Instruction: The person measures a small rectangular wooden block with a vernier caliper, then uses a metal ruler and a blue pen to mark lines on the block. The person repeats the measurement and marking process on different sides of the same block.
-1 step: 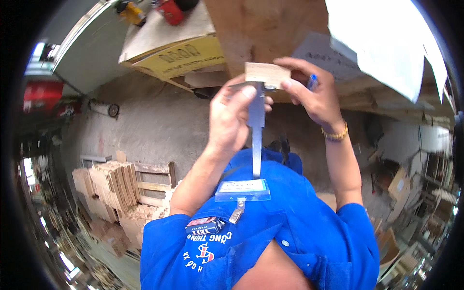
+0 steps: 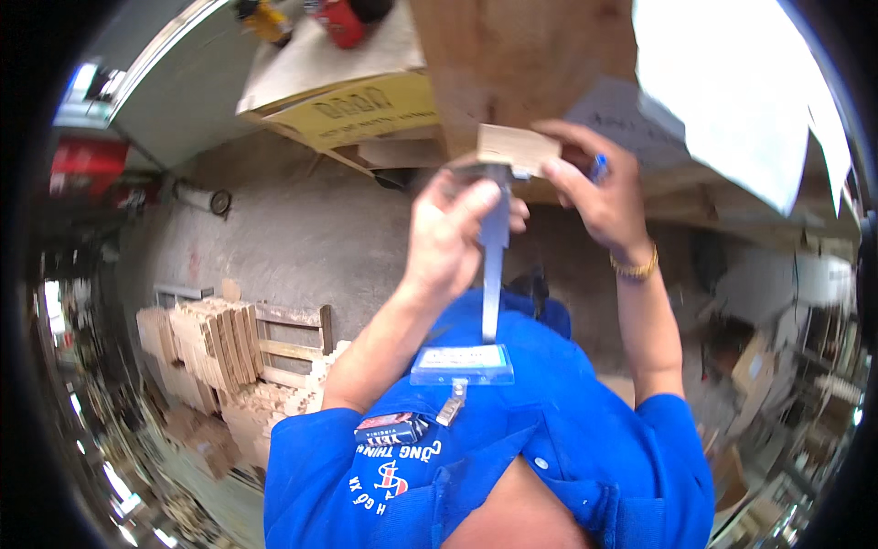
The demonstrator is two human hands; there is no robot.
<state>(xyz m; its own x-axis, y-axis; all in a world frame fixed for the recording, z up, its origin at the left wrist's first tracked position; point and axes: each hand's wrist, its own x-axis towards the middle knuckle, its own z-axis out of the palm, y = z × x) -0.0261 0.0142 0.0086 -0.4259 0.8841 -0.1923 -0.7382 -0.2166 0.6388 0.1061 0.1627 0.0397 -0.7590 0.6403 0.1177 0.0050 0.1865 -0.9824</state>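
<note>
My left hand (image 2: 442, 233) is closed around a metal caliper (image 2: 495, 247), its long beam pointing down toward my chest. A small, flat, pale wooden piece (image 2: 512, 146) sits at the caliper's jaws. My right hand (image 2: 608, 197) pinches that piece by its right end, between thumb and fingers. A blue pen (image 2: 598, 168) sticks out of the same hand, mostly hidden by the fingers. Whether the jaws touch the wood on both sides is too blurred to tell.
Ahead is a brown wooden surface (image 2: 521, 64) with white paper sheets (image 2: 718, 91) at its right. A yellow-labelled box (image 2: 361, 114) bears a red tool (image 2: 338, 23) and a yellow tool (image 2: 263, 20). Stacked wooden parts (image 2: 215, 343) stand on the floor at left, beside a pallet (image 2: 293, 339).
Both hands, the caliper and the wooden piece sit slightly farther right and lower in the picture. The background has shifted a little too. The grips look the same.
</note>
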